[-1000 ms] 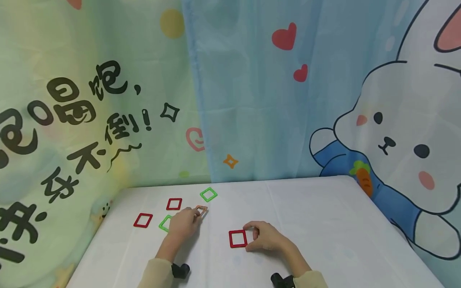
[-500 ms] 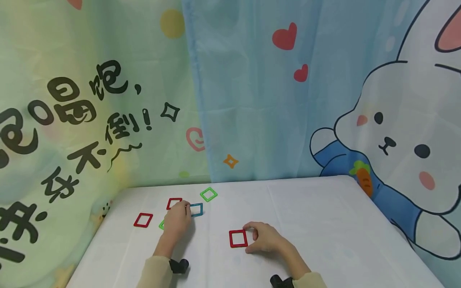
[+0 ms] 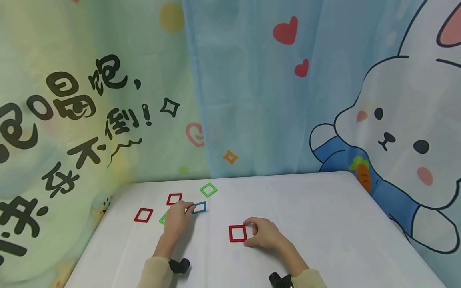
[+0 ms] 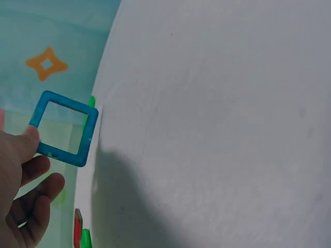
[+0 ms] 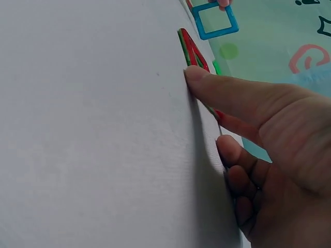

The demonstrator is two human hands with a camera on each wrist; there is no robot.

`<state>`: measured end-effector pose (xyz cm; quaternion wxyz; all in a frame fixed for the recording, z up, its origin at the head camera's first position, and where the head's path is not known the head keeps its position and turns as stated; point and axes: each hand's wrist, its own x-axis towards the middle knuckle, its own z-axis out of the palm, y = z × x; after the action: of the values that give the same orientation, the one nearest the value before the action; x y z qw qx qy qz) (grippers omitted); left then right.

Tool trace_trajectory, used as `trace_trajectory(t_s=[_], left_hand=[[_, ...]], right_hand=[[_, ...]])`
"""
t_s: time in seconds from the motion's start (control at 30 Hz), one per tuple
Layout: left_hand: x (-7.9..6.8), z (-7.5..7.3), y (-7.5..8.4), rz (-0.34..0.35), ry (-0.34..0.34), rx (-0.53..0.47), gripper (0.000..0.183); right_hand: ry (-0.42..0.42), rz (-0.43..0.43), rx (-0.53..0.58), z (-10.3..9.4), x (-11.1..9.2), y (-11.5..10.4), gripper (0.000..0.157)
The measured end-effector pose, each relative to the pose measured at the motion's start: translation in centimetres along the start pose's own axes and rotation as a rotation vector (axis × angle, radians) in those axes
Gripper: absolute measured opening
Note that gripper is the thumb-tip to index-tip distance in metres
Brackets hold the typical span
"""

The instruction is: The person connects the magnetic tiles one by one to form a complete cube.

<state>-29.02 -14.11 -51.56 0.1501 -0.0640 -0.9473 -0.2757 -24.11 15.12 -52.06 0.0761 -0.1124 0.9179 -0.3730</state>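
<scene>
My left hand pinches a blue square frame by one side, thumb on its near face and the lower fingers curled loosely below. In the head view the frame hangs over the table's left part, tilted up. My right hand holds a red square frame at its right side between thumb and forefinger, close on the white table. In the right wrist view, green shows along the edge of this red frame, seen nearly edge-on. The other right fingers are curled in.
To the left on the white table lie a red frame and another red frame farther back. A green frame is partly hidden behind my left hand. Another green frame lies near the back edge, before a printed curtain.
My left hand has shifted left and turned its frame, whose visible face goes from orange-brown to blue. My right hand stays at the red frame. The head view has tipped slightly down.
</scene>
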Motion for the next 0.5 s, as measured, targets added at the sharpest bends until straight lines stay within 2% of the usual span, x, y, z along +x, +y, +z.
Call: trace_trajectory(t_s=[0.33,0.5], left_hand=[[-1.2,0.6,1.2,-0.001,0.089,-0.186,0.012],[-1.6,0.7,1.7,0.026,0.075,-0.215,0.011]], right_hand=[[0.042,0.013,-0.011,0.2,0.4,0.2,0.049],[0.054,0.01,-0.01,0.4,0.2,0.2,0.047]])
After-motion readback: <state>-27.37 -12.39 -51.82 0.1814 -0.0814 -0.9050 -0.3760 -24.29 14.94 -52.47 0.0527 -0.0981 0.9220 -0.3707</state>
